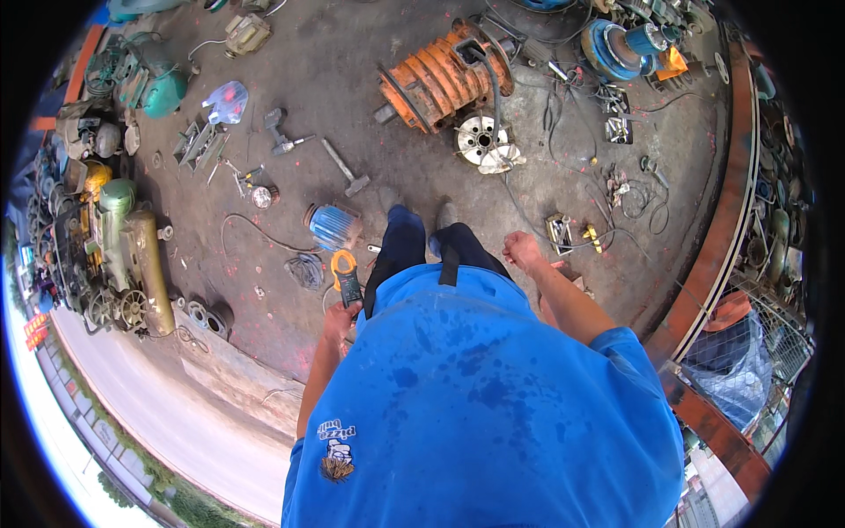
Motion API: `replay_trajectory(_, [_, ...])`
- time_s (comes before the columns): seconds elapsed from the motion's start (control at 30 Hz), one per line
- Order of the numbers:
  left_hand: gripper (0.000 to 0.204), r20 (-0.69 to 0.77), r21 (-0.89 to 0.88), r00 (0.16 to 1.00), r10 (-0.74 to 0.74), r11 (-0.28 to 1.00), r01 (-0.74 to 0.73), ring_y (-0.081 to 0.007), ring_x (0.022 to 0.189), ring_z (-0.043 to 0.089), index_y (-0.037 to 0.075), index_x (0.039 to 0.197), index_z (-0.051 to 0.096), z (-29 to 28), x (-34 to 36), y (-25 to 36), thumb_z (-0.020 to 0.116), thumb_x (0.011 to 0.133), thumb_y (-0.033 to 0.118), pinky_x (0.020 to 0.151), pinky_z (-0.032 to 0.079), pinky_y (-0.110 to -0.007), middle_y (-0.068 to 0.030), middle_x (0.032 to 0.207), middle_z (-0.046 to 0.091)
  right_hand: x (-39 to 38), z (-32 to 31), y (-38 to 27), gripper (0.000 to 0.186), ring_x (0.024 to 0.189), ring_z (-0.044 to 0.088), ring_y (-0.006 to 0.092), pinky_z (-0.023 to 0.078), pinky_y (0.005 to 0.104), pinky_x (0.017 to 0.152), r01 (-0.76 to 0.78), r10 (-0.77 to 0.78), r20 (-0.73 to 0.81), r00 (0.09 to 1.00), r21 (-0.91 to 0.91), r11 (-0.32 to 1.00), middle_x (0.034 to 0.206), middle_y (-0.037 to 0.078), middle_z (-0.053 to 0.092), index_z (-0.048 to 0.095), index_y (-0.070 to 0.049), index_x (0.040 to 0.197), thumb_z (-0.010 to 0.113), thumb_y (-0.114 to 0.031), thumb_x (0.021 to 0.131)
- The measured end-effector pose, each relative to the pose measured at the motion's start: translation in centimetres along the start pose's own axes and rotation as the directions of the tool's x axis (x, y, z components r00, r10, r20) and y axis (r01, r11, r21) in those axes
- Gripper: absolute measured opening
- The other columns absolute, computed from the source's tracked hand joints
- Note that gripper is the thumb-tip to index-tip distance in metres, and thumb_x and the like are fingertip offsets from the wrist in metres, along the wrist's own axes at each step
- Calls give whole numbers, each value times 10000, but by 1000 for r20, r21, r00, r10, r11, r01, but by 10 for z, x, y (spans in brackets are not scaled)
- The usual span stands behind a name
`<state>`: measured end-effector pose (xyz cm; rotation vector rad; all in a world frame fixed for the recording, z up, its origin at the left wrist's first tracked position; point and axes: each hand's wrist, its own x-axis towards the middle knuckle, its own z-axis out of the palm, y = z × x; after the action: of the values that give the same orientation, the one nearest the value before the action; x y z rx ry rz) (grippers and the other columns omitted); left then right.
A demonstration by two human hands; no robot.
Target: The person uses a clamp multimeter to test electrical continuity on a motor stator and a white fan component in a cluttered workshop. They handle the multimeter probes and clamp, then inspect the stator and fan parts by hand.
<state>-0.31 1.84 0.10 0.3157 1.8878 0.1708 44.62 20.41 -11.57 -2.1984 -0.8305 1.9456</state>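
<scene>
My left hand [338, 320] is closed around a clamp meter [350, 289], a dark body with an orange jaw, held beside my left leg. A thin cable hangs near it. My right hand [524, 252] is held out past my right knee, its fingers curled. Whatever may be in those fingers is too small to make out. On the ground just beyond the meter lies a small blue finned motor [333, 227], with a clear plastic bag [304, 271] close by. Under my right forearm, a reddish box-like thing [563, 283] partly shows.
Ahead lies a large orange ribbed motor [440, 77] beside a white round cover [480, 141]. A hammer [345, 167], a cordless power tool [280, 132] and a metal tray [201, 145] are at the left. Cables and a toolbox [559, 233] lie right. A rusty beam [717, 238] edges the right side.
</scene>
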Motion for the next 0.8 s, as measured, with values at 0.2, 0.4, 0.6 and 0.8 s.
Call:
replay_trajectory(0.2, [269, 7, -28, 996, 91, 995, -91, -110, 583, 579, 38, 871, 706, 11, 14, -5, 710, 927, 302, 543, 464, -302, -22, 700, 652, 2, -11, -1, 124, 492, 563, 145, 432, 306, 416, 44, -46, -40, 998, -41, 998, 711, 98, 648, 630, -13, 989, 565, -97, 924])
replay_trajectory(0.4, [272, 49, 27, 985, 168, 985, -169, -110, 637, 599, 15, 961, 726, 4, 84, -39, 699, 945, 285, 568, 455, -325, -40, 765, 694, 35, -16, 17, 157, 565, 657, 176, 519, 328, 497, 152, -164, -28, 986, -246, 957, 720, 96, 706, 686, -16, 862, 577, -125, 890])
replay_trajectory(0.6, [273, 49, 165, 990, 130, 977, -137, -115, 665, 611, 11, 966, 727, 0, 66, 30, 697, 944, 282, 591, 465, -325, -42, 786, 701, 21, -27, 47, 180, 602, 678, 194, 533, 343, 552, 353, -384, 76, 920, -584, 731, 688, 82, 706, 696, -52, 738, 584, -142, 846])
replay_trajectory(0.8, [275, 87, 235, 972, 218, 944, -232, -120, 693, 623, 7, 971, 728, -5, 84, 68, 696, 943, 279, 614, 476, -325, -43, 806, 708, 43, -35, 69, 180, 666, 703, 233, 552, 382, 607, 294, -438, -61, 897, -658, 693, 719, 76, 723, 725, -87, 754, 620, -213, 829])
